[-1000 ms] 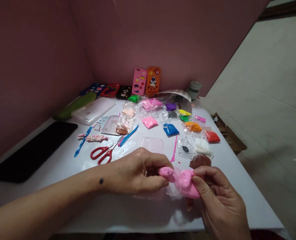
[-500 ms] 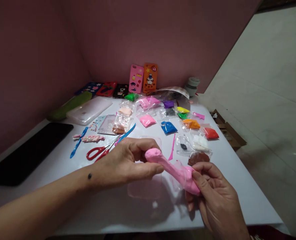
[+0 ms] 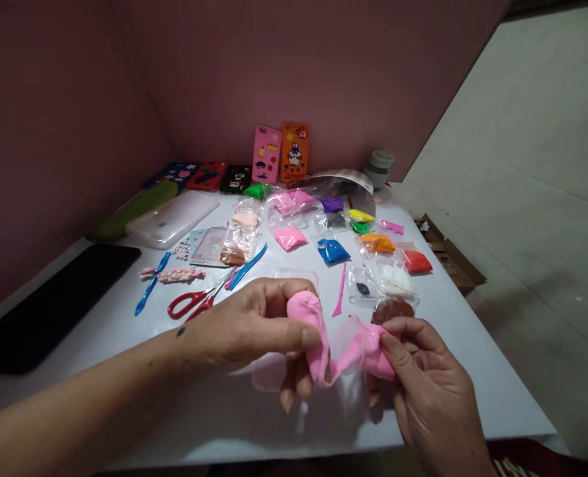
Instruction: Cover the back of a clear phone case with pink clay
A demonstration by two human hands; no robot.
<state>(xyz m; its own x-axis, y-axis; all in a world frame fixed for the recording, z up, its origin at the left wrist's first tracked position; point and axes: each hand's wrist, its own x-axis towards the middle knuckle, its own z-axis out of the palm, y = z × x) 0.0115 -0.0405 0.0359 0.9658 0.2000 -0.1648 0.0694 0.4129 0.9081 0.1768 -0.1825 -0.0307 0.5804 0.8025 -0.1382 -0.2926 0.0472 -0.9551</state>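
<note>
Pink modelling clay [image 3: 318, 368] hangs in a sagging strand between my two hands, above the front of the table. My left hand [image 3: 259, 328] is closed on the thick left end of the clay, thumb on top. At the other end, my right hand [image 3: 423, 377] pinches the clay's clear plastic bag [image 3: 356, 331], with a lump of clay still inside it. Underneath, partly hidden by my left hand, a clear phone case [image 3: 267, 374] lies on the white table.
Red-handled scissors [image 3: 195, 301], a blue modelling tool [image 3: 152, 285] and a black phone-like slab [image 3: 50, 305] lie on the left. Bags of coloured clay, such as a blue one [image 3: 332, 251], spread behind my hands. Decorated phone cases [image 3: 267, 156] lean on the back wall.
The clay between my hands has stretched thinner and now droops in a U shape. My left fingers have come lower around its end. The view has shifted slightly.
</note>
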